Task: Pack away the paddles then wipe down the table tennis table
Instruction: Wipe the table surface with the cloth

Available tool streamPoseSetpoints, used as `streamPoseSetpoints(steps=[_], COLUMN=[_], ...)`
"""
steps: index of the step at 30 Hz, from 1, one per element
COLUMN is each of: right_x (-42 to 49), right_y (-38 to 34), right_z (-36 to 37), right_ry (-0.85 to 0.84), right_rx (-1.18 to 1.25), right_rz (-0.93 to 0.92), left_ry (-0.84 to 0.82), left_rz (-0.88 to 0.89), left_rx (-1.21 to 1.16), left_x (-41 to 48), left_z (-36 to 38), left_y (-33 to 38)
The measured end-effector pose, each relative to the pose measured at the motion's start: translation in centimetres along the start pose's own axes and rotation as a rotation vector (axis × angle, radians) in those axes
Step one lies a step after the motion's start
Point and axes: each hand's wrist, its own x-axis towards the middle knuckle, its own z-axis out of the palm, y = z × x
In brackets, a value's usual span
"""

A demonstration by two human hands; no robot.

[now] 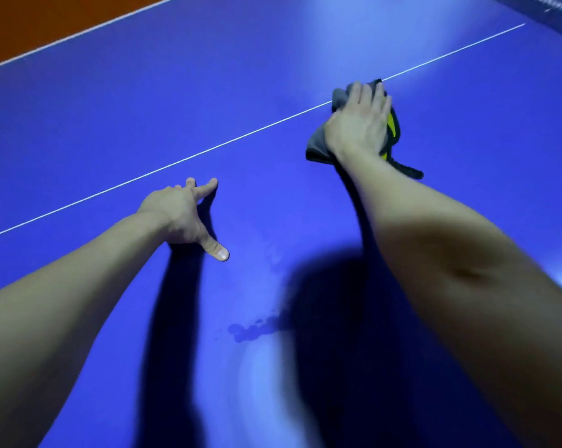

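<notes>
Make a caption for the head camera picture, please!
Right hand presses a grey cloth on the blue table; left hand rests nearby.

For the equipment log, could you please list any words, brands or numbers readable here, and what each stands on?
None can be read. The blue table shows only white lines; the grey and yellow cloth under the right hand bears no visible label; the net is blurred.

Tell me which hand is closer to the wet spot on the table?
Left. The left hand rests on the table just beyond the wet spot; the right hand presses the cloth farther off, at the white line.
</notes>
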Motion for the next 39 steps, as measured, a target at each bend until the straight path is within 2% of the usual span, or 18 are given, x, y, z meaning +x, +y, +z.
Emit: streamPoseSetpoints(steps=[1,2,5,7,9,12,14,18,21,24,26,28,30,33,36,39], right_x=[-1.0,-2.7,-9.6,-11.5,-10.4,-7.3,-7.4,-13.9,-20.7,-25.5,-27.5,-28.1,-27.4,-25.3,-21.1,-14.8], right_y=[-1.8,-3.9,-10.3,-10.7,-8.1,-1.1,2.6,3.2,3.2,3.6,3.9,3.9,3.6,1.8,-2.5,-9.3], right_z=[0.0,0.2,0.3,-0.4,-1.2,-1.9,-2.7,-4.6,-6.6,-8.5,-9.3,-9.3,-8.9,-8.2,-6.1,-2.5], right_ry=[-0.027,-0.062,-0.213,-0.293,-0.26,-0.103,-0.092,-0.117,-0.228,-0.302,-0.353,-0.36,-0.371,-0.418,-0.445,-0.427], right_rx=[-0.011,-0.005,0.108,0.181,0.242,0.187,0.157,0.208,0.273,0.284,0.253,0.211,0.189,0.208,0.264,0.259], right_rz=[-0.045,-0.166,-0.65,-0.802,-0.717,-0.412,-0.331,-0.528,-0.739,-0.858,-0.953,-1.069,-1.175,-1.248,-1.225,-1.092], left_ry=[-0.008,-0.013,-0.008,-0.006,-0.016,-0.021,-0.018,0.066,0.276,0.436,0.401,0.262,0.167,0.116,0.087,0.079], left_rz=[0.001,0.0,-0.009,-0.008,-0.008,-0.01,-0.013,-0.031,-0.089,-0.125,-0.148,-0.155,-0.159,-0.236,-0.224,-0.226], left_rx=[-0.001,-0.001,-0.019,-0.028,-0.039,-0.076,-0.135,-0.235,-0.251,-0.308,-0.414,-0.498,-0.48,-0.371,-0.293,-0.258], left_x=[0.1,0.0,-0.1,-0.1,-0.1,0.1,0.2,-1.4,-4.1,-7.6,-9.8,-11.3,-12.1,-12.9,-12.7,-12.4], left_z=[-0.2,-0.3,-0.1,-0.1,0.0,0.2,0.5,0.6,1.8,4.8,6.6,7.9,9.0,10.4,11.0,11.3], left_y=[0.1,0.2,0.2,0.1,0.1,-0.3,-0.5,-0.2,0.2,0.5,-0.1,-1.9,-4.1,-5.9,-6.3,-6.4])
